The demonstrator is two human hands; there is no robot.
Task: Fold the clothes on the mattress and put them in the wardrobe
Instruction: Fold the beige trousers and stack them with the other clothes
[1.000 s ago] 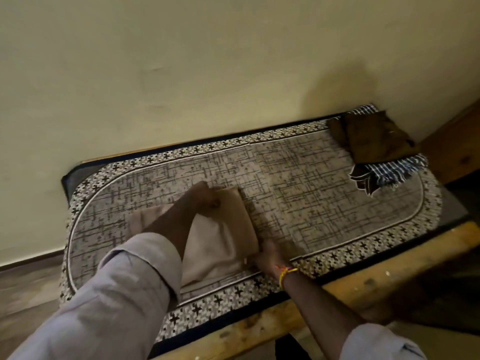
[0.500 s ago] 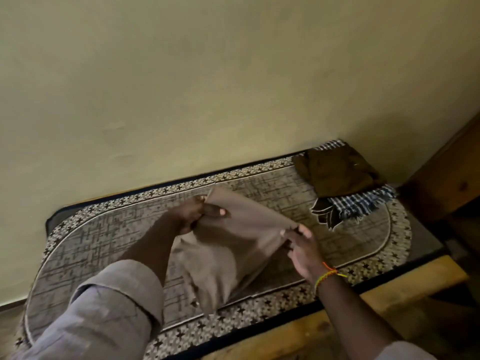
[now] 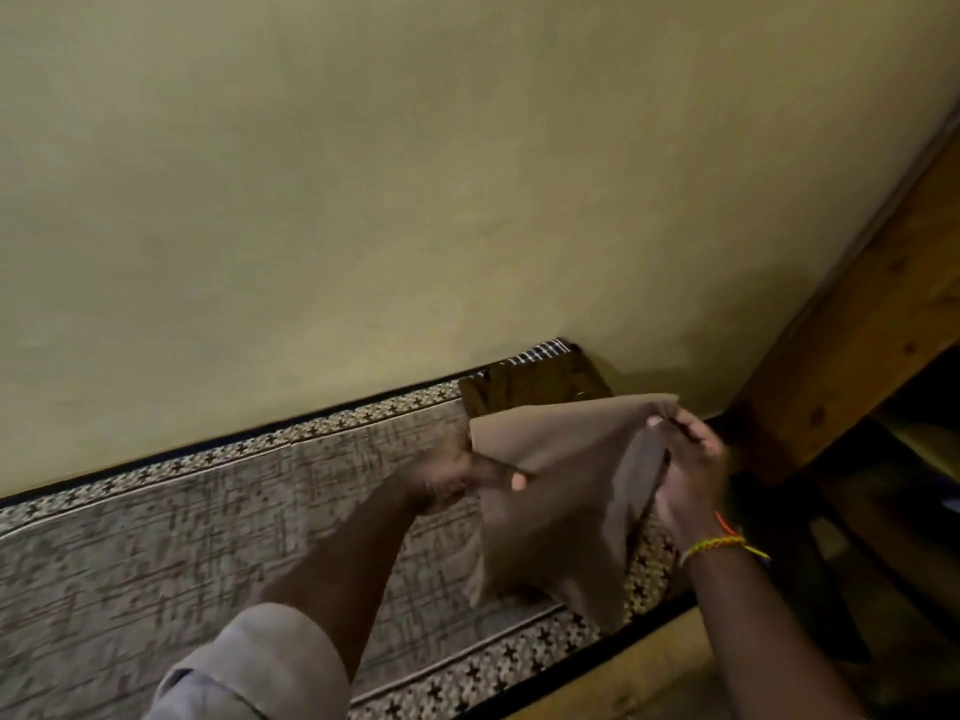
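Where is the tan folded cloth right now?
In the head view the tan cloth hangs lower right, lifted above the mattress, pinched between the left hand and right hand, in front of the dark folded pile.

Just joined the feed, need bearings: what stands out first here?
A tan cloth held up at centre right, the left hand pinching one edge and the right hand the other. Below lies the patterned mattress; a dark folded pile sits at its far end by the wall.
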